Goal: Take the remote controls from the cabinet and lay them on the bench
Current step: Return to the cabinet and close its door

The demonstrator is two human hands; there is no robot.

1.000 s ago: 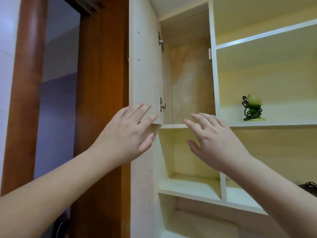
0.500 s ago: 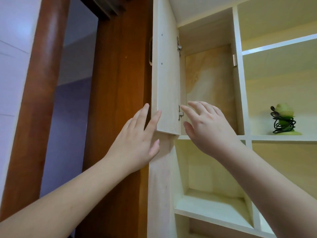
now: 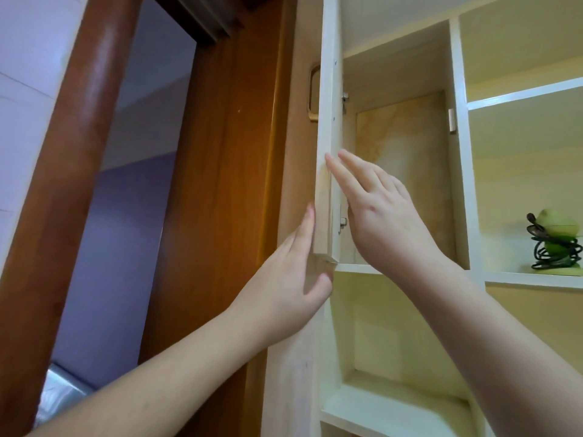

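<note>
The pale cabinet [image 3: 459, 159] stands open in front of me, its narrow door [image 3: 328, 127] seen almost edge-on. My left hand [image 3: 290, 279] lies with straight fingers against the door's outer face near its bottom corner. My right hand [image 3: 375, 212] reaches up with straight fingers touching the door's inner face by the lower hinge. The compartment behind the door shows only its marbled back panel. No remote control is visible anywhere.
A green object wound with a black cord [image 3: 555, 244] sits on the shelf at the right. Open shelves [image 3: 394, 408] run below. A brown wooden door frame [image 3: 220, 184] stands left of the cabinet, with a purple wall beyond.
The view has swung left, so the cabinet door now appears edge-on. Both hands rose to the door, the left onto its outer face, the right onto its inner face.
</note>
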